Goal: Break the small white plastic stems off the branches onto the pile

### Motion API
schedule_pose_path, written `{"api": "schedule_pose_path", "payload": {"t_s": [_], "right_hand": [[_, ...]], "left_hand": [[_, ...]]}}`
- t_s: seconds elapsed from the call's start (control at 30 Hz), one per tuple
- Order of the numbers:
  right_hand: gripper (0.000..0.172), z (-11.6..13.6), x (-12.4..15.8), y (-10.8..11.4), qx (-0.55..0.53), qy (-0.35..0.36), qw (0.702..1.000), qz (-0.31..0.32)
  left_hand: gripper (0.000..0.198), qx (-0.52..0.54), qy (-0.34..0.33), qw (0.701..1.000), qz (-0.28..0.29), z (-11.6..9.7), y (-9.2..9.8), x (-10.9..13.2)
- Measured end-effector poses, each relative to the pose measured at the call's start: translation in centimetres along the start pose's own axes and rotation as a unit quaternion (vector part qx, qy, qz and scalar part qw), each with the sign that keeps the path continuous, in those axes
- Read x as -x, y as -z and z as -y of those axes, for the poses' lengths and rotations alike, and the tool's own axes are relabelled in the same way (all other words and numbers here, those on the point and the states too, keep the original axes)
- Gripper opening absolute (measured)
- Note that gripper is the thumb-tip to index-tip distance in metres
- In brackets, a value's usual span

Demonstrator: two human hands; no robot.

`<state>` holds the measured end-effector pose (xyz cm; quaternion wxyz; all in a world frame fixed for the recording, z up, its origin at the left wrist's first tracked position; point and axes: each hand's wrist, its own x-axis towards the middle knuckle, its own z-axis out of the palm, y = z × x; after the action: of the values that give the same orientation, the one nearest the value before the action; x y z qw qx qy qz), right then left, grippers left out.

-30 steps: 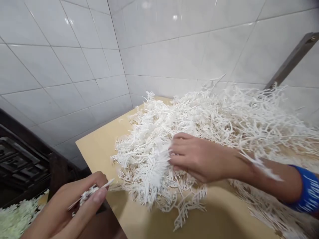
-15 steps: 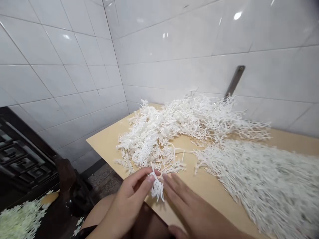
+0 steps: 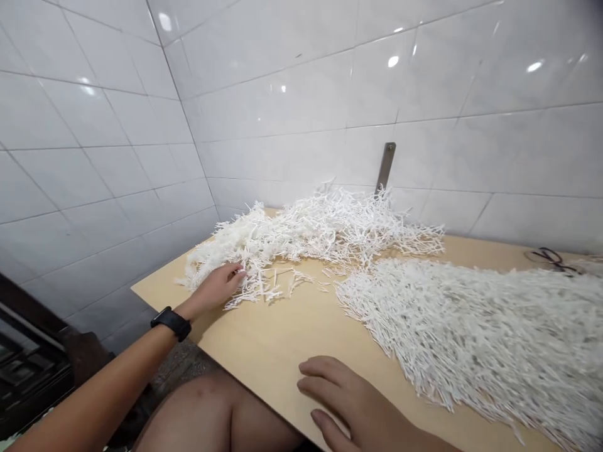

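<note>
My left hand (image 3: 220, 287), with a black watch on the wrist, reaches to the near left edge of a heap of white branching sprigs (image 3: 301, 226). Its thumb and fingers pinch at a white sprig there; the fingertips are partly lost among the strands. Over the near edge of the tan board, my right hand (image 3: 351, 398) is held with fingers apart and nothing in it. A few loose white sprigs (image 3: 268, 290) lie just right of the left hand. To the right spreads a thick layer of thin white pieces (image 3: 471, 326).
The tan board (image 3: 264, 339) stands against tiled walls. A dark metal bracket (image 3: 385, 168) rises behind the heap. Dark thin cords or glasses (image 3: 551, 256) lie at the far right. Dark carved furniture (image 3: 32, 358) is at the lower left.
The small white bunch is gone from my fingers. My left hand has moved forward to the heap; my right hand has drawn apart, fingers spread. The view has shifted right.
</note>
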<state>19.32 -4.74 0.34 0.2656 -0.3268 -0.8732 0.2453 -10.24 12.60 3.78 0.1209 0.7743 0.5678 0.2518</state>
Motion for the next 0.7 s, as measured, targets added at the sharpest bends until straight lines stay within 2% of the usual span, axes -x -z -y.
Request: {"api": "schedule_pose_path", "payload": {"t_s": [0.07, 0.13, 0.23, 0.3, 0.37, 0.4, 0.5, 0.6, 0.7], "right_hand": [[0.036, -0.3, 0.1, 0.1, -0.021, -0.024, 0.999, -0.027], [0.036, -0.6, 0.2, 0.1, -0.034, -0.029, 0.998, -0.038], [0.036, -0.8, 0.3, 0.1, -0.055, -0.018, 0.997, -0.043], [0.037, -0.8, 0.3, 0.1, -0.076, -0.028, 0.995, -0.057], [0.035, -0.8, 0.2, 0.2, -0.102, -0.065, 0.989, -0.089], [0.033, -0.8, 0.2, 0.3, -0.119, -0.088, 0.983, -0.109], [0.025, -0.8, 0.1, 0.5, -0.188, -0.156, 0.957, -0.155], [0.017, -1.0, 0.0, 0.5, -0.25, -0.199, 0.93, -0.18], [0.011, -1.4, 0.0, 0.5, -0.27, -0.254, 0.905, -0.211]], "left_hand": [[0.036, -0.005, 0.019, 1.0, -0.016, 0.1, 0.5, 0.1], [0.036, -0.011, 0.041, 0.998, -0.05, -0.8, 0.8, 0.8], [0.033, 0.007, 0.097, 0.985, -0.143, -4.2, 0.9, 2.8], [0.033, 0.074, 0.102, 0.979, -0.159, -7.5, 0.4, 4.4], [0.035, 0.19, 0.087, 0.972, -0.106, -10.9, -1.0, 5.9], [0.035, 0.257, 0.086, 0.961, -0.057, -12.3, -2.0, 6.6], [0.033, 0.404, 0.108, 0.905, 0.081, -14.9, -5.5, 8.2], [0.03, 0.513, 0.15, 0.84, 0.094, -15.2, -8.1, 8.9], [0.024, 0.563, 0.185, 0.801, 0.085, -14.5, -8.9, 9.2]]}}
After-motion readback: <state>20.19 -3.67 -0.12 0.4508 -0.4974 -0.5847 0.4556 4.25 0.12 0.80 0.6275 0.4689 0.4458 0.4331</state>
